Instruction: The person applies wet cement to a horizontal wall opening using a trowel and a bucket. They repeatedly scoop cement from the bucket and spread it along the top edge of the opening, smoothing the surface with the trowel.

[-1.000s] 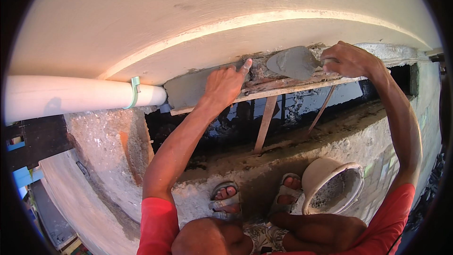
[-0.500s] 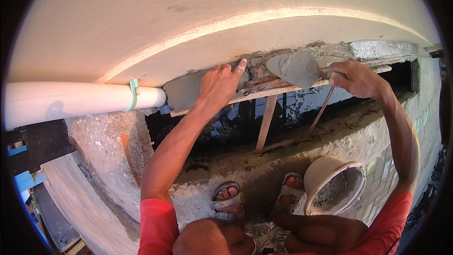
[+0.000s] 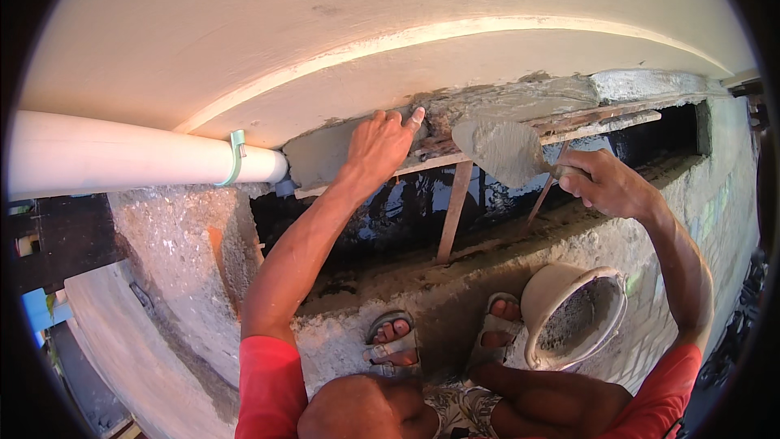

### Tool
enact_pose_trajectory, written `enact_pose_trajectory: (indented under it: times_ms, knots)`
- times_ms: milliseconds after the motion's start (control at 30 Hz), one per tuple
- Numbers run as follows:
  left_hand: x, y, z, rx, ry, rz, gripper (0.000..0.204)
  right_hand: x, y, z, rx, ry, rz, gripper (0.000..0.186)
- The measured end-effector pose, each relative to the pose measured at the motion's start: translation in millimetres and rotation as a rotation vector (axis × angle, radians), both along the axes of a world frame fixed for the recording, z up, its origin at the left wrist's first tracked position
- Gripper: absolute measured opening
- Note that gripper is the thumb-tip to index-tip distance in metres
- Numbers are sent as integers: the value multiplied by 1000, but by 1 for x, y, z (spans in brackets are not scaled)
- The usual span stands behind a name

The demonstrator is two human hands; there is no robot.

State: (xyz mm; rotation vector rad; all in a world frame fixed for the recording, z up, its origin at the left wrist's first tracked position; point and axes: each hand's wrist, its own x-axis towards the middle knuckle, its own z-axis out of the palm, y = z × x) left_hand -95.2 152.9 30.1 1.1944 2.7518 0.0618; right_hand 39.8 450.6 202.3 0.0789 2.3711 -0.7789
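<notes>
My right hand [image 3: 597,183] is closed round the handle of a trowel, whose mortar-coated blade [image 3: 497,149] hangs over the front edge of a wooden board [image 3: 609,123] above the channel. My left hand [image 3: 382,142] rests on the wall-foot ledge beside smooth grey mortar [image 3: 317,154], fingers bent but somewhat apart, one tip whitened. Rougher wet mortar [image 3: 520,97] runs along the ledge to its right, against the cream wall [image 3: 406,65].
A white pipe [image 3: 122,154] with a green clamp [image 3: 236,158] enters from the left. Dark water [image 3: 406,211] lies in the channel, crossed by wooden props [image 3: 451,228]. A mortar bucket [image 3: 536,309] stands beside my sandalled right foot. Rough concrete [image 3: 179,252] borders the channel.
My right hand and the trowel have moved down toward me, uncovering more mortar on the ledge. My left hand has stayed nearly in place.
</notes>
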Motion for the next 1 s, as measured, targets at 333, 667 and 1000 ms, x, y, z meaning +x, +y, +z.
enact_pose_trajectory:
  times_ms: [333, 667, 1000]
  knots:
    - [-4, -7, 8, 29, 14, 33, 38, 52, 5, 42, 60, -109, -184, 36]
    - [72, -46, 67, 534, -139, 259, 16, 231, 75, 119, 449, -368, -302, 34]
    - [178, 24, 42, 434, -901, -228, 65, 274, 26, 33, 757, -317, -485, 19]
